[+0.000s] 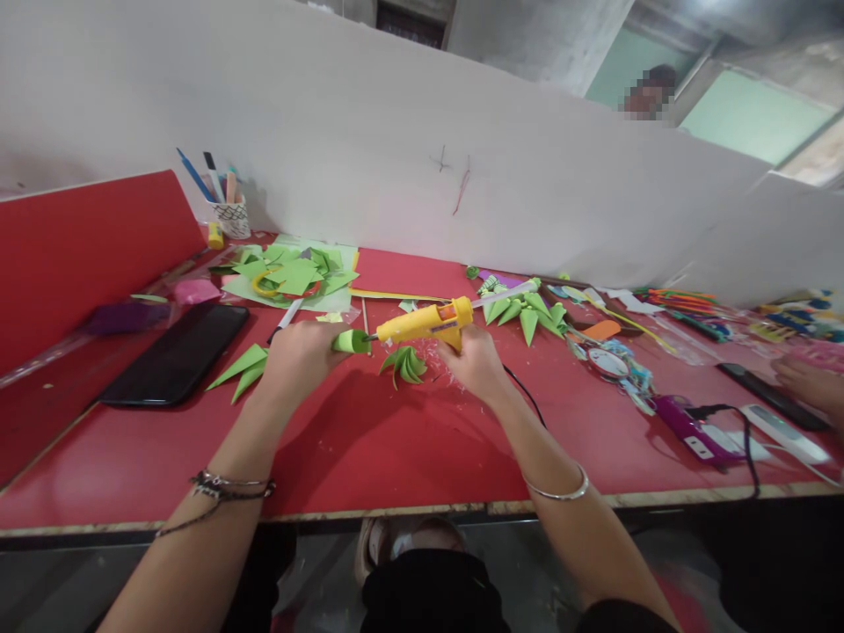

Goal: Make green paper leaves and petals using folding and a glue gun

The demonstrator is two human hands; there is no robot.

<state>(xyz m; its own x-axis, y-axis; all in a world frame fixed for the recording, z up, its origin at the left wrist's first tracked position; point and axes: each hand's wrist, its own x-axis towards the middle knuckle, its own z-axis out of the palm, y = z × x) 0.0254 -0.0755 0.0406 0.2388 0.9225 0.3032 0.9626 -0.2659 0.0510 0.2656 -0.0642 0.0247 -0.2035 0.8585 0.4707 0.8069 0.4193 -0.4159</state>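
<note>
My right hand (476,359) is closed round the handle of a yellow hot glue gun (422,322), a clear glue stick (505,294) jutting from its back end. The gun's nozzle points left and meets the edge of a rolled piece of green paper (352,341). That paper is pinched in my left hand (307,352). On the red table just below the gun lies a green paper piece with curled, pointed petals (404,366). Green paper cones (243,369) rest beside my left wrist.
A black phone (177,356) lies at left, near a pen cup (232,217). Green paper cutouts (294,271) are heaped at the back. A spiky green paper cluster (527,312) sits right of the gun. A purple power strip (695,431) and another person's hand (811,387) are farther right.
</note>
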